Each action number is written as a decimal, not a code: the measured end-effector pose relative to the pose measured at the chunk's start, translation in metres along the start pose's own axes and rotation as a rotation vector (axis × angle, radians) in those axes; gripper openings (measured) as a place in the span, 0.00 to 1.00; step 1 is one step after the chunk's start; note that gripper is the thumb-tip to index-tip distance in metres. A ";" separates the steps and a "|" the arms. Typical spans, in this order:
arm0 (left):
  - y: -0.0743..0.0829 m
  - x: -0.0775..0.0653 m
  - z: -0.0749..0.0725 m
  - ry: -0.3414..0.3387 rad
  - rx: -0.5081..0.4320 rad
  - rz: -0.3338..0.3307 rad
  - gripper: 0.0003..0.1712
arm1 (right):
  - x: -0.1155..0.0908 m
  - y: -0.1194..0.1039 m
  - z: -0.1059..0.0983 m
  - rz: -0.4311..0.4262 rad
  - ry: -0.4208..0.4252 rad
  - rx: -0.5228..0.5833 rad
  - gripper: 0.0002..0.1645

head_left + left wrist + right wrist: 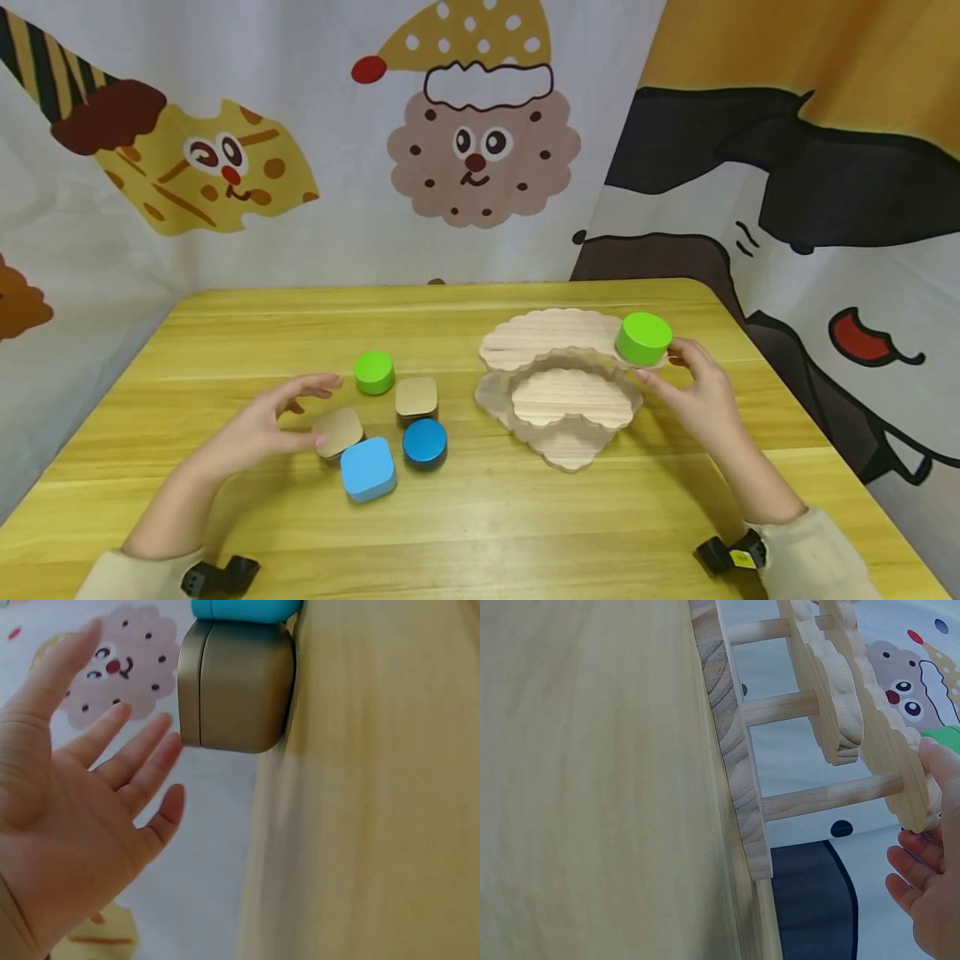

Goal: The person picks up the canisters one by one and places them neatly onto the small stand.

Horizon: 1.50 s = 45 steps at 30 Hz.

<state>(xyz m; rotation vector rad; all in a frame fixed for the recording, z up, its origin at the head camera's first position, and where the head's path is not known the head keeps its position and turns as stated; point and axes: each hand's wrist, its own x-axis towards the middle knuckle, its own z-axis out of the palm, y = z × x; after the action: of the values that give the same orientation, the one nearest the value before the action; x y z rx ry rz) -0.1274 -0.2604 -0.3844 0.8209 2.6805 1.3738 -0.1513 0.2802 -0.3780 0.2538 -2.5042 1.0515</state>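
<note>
It looks like an indoor spot; whether home, playroom or studio cannot be told. A pale, softly creased cloth (352,183) hangs across the top of the head view, printed with a smiling cookie (510,179) at upper centre, a cheese-like face (225,171) at upper left and large dark shapes (847,175) at right. Below stands a wood-grain table (562,542).
</note>
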 end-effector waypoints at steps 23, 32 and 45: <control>-0.037 -0.011 -0.002 -0.223 -0.195 -0.154 0.40 | 0.000 0.001 -0.001 -0.015 -0.005 0.000 0.30; -0.035 -0.011 0.001 -0.239 -0.210 -0.175 0.40 | 0.000 0.002 0.000 -0.020 -0.006 -0.010 0.29; -0.027 -0.005 0.006 -0.272 -0.203 -0.170 0.41 | 0.000 0.001 0.000 -0.003 -0.013 0.002 0.30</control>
<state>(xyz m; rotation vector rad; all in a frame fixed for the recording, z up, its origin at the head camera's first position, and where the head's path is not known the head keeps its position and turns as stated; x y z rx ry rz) -0.1332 -0.2713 -0.4095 0.6867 2.3043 1.3560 -0.1516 0.2811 -0.3786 0.2657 -2.5136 1.0542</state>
